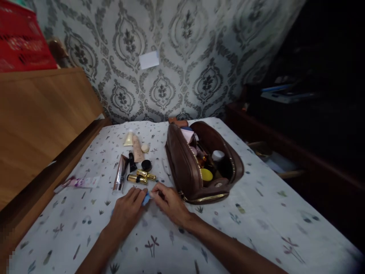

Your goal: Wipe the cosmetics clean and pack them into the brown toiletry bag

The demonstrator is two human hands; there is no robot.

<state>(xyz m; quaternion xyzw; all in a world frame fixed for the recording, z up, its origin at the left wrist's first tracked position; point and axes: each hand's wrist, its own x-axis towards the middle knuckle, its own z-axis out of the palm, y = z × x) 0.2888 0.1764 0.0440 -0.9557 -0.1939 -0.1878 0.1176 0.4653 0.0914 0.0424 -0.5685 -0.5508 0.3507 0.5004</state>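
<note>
My left hand (127, 207) is closed around a small blue thing (146, 198) that looks like a cloth or wipe; most of it is hidden under my fingers. Beside it, my right hand (170, 203) pinches something pale at the blue thing's edge, too small to make out. Just beyond my hands lie two gold lipstick tubes (137, 179), a round black jar (146, 164) and a silver-pink tube (121, 173). To the right, a brown makeup bag (182, 167) stands unzipped, with a yellow lid (207, 174) and a white-capped jar (218, 155) among its contents.
Farther back are a beige tube (138, 148), a cream tube (129, 139), a small black tube (132, 161) and a small round pot (145, 147). A pink-and-white packet (82, 182) lies left. A wooden panel (48, 121) borders the printed sheet (159, 251); dark furniture (256, 129) stands right.
</note>
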